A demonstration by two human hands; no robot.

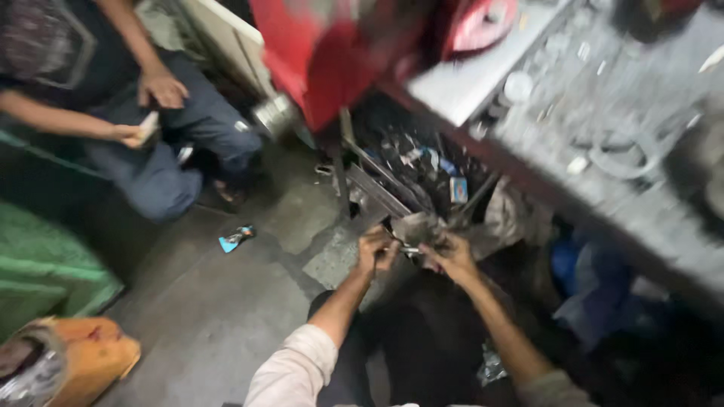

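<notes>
My left hand and my right hand meet low in the middle of the head view, both closed around a small metal part held between them. Above my fingers lies a crumpled grey rag. The picture is blurred, so the part's shape is unclear. Behind my hands a dark heap of scrap metal and tools fills the space under a workbench. My sleeves are pale and pushed up my forearms.
A grey workbench strewn with small parts spans the right. A red object hangs above the scrap. A seated person in jeans holds something small at the left. A blue wrapper, an orange container and green cloth lie on the floor.
</notes>
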